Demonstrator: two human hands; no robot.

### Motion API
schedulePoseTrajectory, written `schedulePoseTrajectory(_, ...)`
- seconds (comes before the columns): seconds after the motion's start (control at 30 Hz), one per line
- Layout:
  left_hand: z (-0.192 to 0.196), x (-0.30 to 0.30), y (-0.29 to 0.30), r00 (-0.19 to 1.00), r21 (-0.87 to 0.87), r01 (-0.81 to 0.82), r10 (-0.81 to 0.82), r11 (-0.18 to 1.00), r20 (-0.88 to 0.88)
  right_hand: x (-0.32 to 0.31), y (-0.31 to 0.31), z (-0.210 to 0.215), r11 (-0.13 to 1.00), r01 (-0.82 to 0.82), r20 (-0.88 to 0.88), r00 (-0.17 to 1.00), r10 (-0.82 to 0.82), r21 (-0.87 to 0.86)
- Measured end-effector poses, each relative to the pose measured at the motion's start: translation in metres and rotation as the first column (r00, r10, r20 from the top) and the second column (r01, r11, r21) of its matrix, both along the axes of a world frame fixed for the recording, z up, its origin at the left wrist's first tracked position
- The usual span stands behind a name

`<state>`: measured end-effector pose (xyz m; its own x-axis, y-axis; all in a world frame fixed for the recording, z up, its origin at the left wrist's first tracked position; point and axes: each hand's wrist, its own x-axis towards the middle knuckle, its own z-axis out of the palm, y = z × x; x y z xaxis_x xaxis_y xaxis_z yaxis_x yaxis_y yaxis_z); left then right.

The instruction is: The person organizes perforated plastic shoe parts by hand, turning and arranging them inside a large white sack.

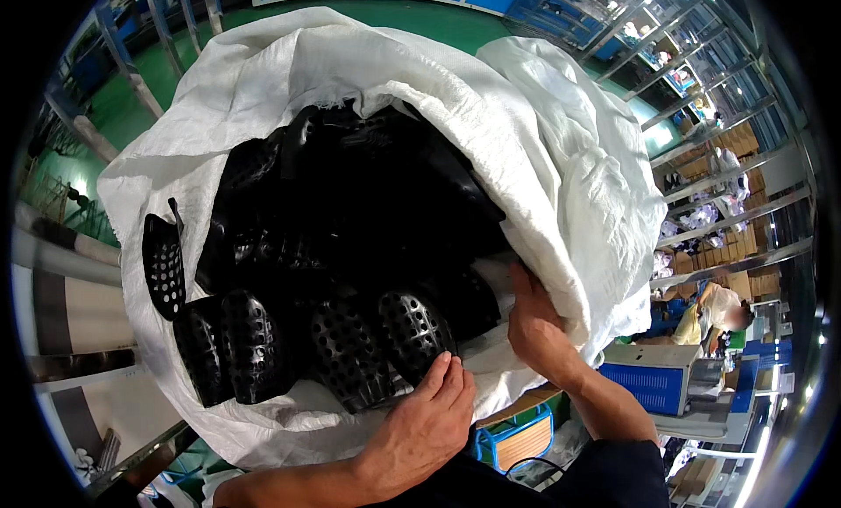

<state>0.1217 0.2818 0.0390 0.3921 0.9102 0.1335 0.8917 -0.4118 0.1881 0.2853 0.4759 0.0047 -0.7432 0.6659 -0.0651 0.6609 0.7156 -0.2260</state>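
A large white woven sack [491, 105] stands open in front of me, its rim folded outward. Black perforated plastic shells [250, 346], curved and glossy, fill it, and several rest along its near edge. My left hand [429, 412] is at the near rim with its fingers together, closed on the lower right edge of one shell [412, 328]; its thumb is hidden. At the right side of the opening, my right hand [536, 324] reaches inside the rim and grips the sack's fold, its fingertips partly covered. One narrow shell [164, 267] lies apart on the left rim.
Metal rails [114, 61] surround the sack on the left and right. A blue-framed stool [523, 438] with a wooden seat is below, near my right forearm. Beyond the right rails are a blue and white machine [648, 381], cardboard boxes [740, 245] and another person [714, 311].
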Motion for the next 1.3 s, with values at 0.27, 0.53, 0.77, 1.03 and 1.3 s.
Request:
schedulePoseTrajectory(0.27,0.000,0.003,0.002,1.000,0.019,-0.002,0.002,1.000,-0.015,-0.025,0.005,0.006,0.983,-0.134,0.293,0.942,0.165,-0.122)
schedulePoseTrajectory(0.53,0.002,0.007,0.004,0.991,-0.026,-0.031,0.034,0.999,0.131,-0.035,0.020,0.020,0.848,0.068,0.155,0.988,0.016,-0.526)
schedulePoseTrajectory(0.77,0.056,-0.044,0.013,0.499,0.075,-0.568,0.271,0.819,0.823,-0.011,0.008,0.121,-0.144,-0.479,-0.357,0.793,-0.493,-0.866)
schedulePoseTrajectory(1.03,0.086,-0.077,0.005,-0.591,-0.481,-0.434,0.163,0.762,0.790,-0.060,0.020,0.068,0.886,-0.140,-0.104,0.989,0.105,-0.443)
schedulePoseTrajectory(1.3,0.082,-0.079,-0.032,-0.038,-0.648,-0.224,0.659,0.727,0.752,-0.058,0.029,-0.030,0.906,-0.212,0.702,0.577,0.418,-0.366)
